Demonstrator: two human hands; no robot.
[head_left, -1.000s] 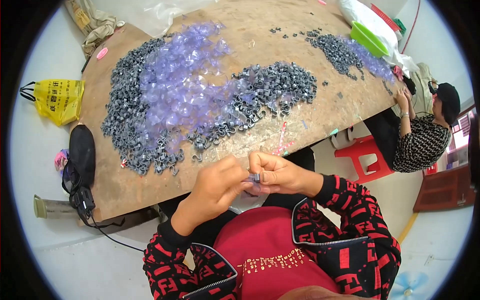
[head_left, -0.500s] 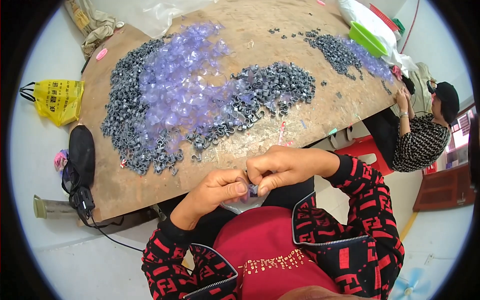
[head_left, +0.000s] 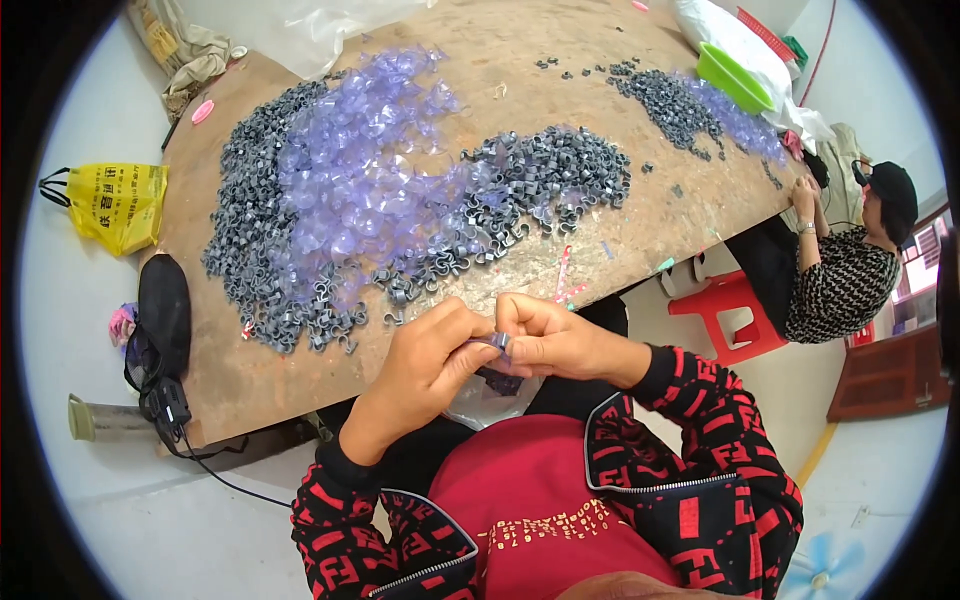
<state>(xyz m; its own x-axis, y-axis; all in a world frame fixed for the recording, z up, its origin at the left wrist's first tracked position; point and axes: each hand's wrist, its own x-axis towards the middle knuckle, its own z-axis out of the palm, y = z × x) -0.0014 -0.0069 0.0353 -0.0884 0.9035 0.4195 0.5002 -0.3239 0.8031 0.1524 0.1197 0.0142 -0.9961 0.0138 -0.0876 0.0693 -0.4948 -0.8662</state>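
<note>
In front of my chest, just off the table's near edge, my two hands meet. My left hand (head_left: pixel 425 358) is closed on a clear purple suction cup (head_left: pixel 482 340), mostly hidden by the thumb and fingers. Thumb and forefinger of my right hand (head_left: pixel 565 342) pinch a small grey plastic clip (head_left: pixel 502 342) against the cup. Whether the two pieces are joined I cannot tell. Below them a clear plastic bag (head_left: pixel 470 410) lies in my lap, with some purple and dark pieces showing in it.
On the wooden table (head_left: pixel 560 100) lie a heap of purple suction cups (head_left: pixel 350 170) and piles of grey clips (head_left: pixel 255 190). Far right, a green basin (head_left: pixel 735 78) stands near smaller piles; a co-worker (head_left: pixel 850 250) sits there. A red stool (head_left: pixel 725 315) stands between us. A yellow bag (head_left: pixel 118 205) hangs at left.
Both hands have risen slightly toward the table. The left hand has turned so its back shows more, and the grey clip now sits higher between the fingertips.
</note>
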